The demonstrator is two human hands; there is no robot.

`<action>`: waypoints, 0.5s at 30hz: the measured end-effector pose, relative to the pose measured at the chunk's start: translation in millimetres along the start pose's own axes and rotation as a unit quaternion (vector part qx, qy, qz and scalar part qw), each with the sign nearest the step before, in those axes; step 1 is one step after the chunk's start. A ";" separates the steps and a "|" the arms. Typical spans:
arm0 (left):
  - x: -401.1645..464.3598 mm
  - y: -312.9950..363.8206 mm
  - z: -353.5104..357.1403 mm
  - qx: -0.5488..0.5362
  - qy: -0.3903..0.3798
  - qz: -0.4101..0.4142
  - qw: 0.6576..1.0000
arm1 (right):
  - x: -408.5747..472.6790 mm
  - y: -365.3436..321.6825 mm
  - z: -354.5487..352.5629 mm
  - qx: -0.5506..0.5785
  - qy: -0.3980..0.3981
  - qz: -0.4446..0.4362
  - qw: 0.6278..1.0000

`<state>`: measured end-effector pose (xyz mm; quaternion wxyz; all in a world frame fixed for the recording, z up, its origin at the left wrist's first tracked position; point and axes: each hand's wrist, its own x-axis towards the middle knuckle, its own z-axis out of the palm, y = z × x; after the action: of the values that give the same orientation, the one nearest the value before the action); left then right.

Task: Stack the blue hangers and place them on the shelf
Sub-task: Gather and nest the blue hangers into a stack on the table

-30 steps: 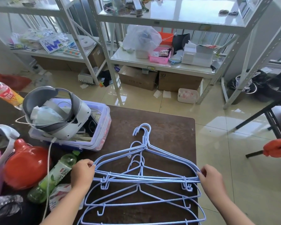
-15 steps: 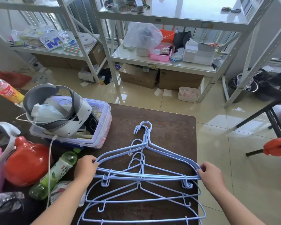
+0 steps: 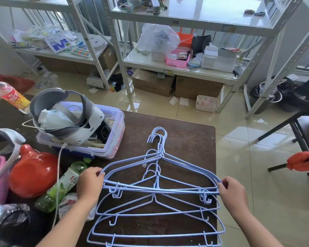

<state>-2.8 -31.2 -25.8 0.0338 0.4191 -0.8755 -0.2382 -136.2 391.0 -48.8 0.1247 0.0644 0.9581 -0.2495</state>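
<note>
Several light blue wire hangers lie on a dark brown table. A stacked bundle of hangers is pinched at both shoulders: my left hand grips its left end and my right hand grips its right end. Their hooks point away from me. Loose hangers lie flat under and nearer than the bundle, overhanging the table's near edge. A white metal shelf stands beyond the table.
To the left are a clear plastic bin holding a white headset, a red jug, a green tea bottle and a white cable. Boxes sit under the shelf. A black table leg stands on the tiled floor at right.
The hanger bundle has stayed held at both ends and shifted slightly away from me; my hands have barely moved.
</note>
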 end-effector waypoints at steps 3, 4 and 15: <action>-5.5 -6.7 -0.1 0.010 -0.007 -0.008 1.000 | -6.3 -1.3 3.9 0.002 -0.002 -0.004 1.000; -7.3 -8.2 0.5 0.016 -0.011 -0.011 1.000 | -6.5 -1.8 5.8 0.003 -0.002 -0.002 1.000; -8.2 -12.9 7.6 0.045 -0.076 -0.063 0.994 | 6.1 -5.5 13.1 -0.004 -0.016 0.006 1.000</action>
<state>9.8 -29.0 -37.2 -0.0671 0.4556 -0.8569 -0.2315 -140.4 380.1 -58.9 0.1420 0.0652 0.9566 -0.2461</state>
